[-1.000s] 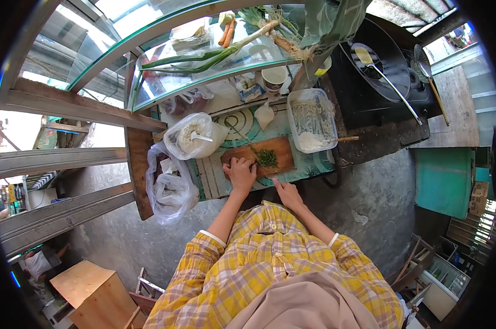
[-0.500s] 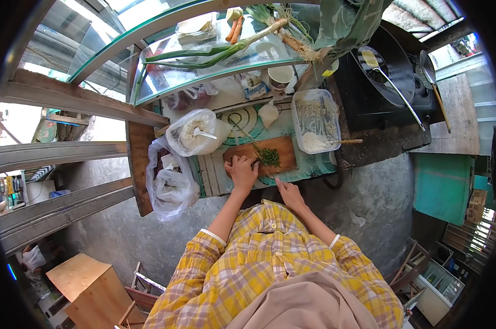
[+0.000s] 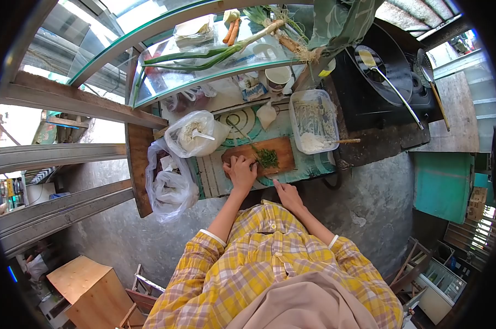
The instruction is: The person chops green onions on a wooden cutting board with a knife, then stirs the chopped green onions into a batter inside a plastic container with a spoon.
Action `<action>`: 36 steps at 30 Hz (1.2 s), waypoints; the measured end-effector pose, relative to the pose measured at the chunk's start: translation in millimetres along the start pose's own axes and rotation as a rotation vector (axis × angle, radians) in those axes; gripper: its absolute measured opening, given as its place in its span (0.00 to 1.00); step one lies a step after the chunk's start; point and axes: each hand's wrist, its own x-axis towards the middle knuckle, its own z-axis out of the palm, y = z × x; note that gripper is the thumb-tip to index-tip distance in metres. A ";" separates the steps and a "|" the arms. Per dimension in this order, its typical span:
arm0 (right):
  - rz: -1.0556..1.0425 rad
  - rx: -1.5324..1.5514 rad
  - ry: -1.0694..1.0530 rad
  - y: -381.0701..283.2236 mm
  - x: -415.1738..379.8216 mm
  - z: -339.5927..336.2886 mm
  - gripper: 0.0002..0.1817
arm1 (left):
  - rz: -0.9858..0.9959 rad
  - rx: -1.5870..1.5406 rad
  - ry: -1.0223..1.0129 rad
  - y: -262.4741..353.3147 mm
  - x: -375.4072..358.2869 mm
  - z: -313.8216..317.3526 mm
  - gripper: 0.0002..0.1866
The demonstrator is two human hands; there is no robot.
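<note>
A wooden cutting board (image 3: 286, 151) lies on the green-patterned counter, with a small pile of chopped green leaves (image 3: 268, 158) on it. My left hand (image 3: 241, 173) rests on the board's left part, its fingers curled and pressed together beside the greens. Thin green stalks (image 3: 252, 147) run back from near its fingertips. Just off the board's front edge, my right hand (image 3: 288, 196) is closed around the handle of a knife (image 3: 266, 174). The narrow blade points toward the greens and is hard to make out.
To the left are an open plastic bag of white flour (image 3: 190, 140) and a crumpled plastic bag (image 3: 173, 192). A clear tub (image 3: 315, 123) with white powder stands right. Beyond it, a wok (image 3: 385, 77) sits on the stove. A glass shelf (image 3: 204, 82) overhangs the back, holding spring onions (image 3: 220, 54) and carrots (image 3: 233, 32).
The view has shifted slightly. My right hand and the knife have moved a little; my left hand keeps its place on the board. The pile of greens looks much the same.
</note>
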 end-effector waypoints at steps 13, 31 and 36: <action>-0.031 -0.012 0.005 2.5 1.0 -2.2 0.34 | 0.013 0.015 0.002 -1.2 0.0 1.5 0.06; 0.013 -0.104 -0.171 1.1 14.0 -18.7 0.37 | 0.029 -0.005 -0.019 -1.6 3.6 -1.7 0.06; -0.021 -0.098 -0.159 3.3 18.0 -17.9 0.37 | 0.032 -0.003 0.002 -0.8 2.4 1.4 0.05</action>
